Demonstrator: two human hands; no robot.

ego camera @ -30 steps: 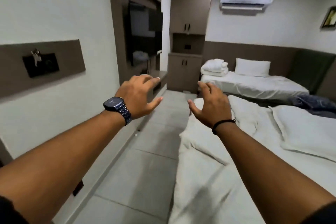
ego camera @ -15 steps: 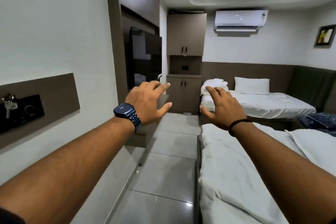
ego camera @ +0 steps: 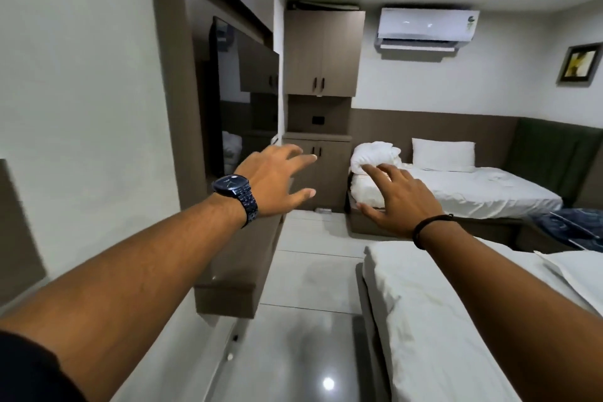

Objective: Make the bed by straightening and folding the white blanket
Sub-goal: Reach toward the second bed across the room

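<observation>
The room has pale walls, a shiny grey tiled floor [ego camera: 303, 274] and brown wooden cupboards [ego camera: 323, 55] at the far end. A white air cooler [ego camera: 427, 29] hangs high on the far wall. On the near right is a bed with a smooth white sheet [ego camera: 434, 320], and its left edge runs beside the floor. A second bed [ego camera: 473, 189] stands far right, with a white pillow [ego camera: 443, 153]. The rumpled white blanket [ego camera: 372, 153] sits in a heap on that far bed's left end. The floor between the near bed and the brown ledge [ego camera: 238, 271] on the left is an open path. The left hand [ego camera: 274, 179] and right hand [ego camera: 398, 202] reach out in the air, fingers spread, holding nothing.
</observation>
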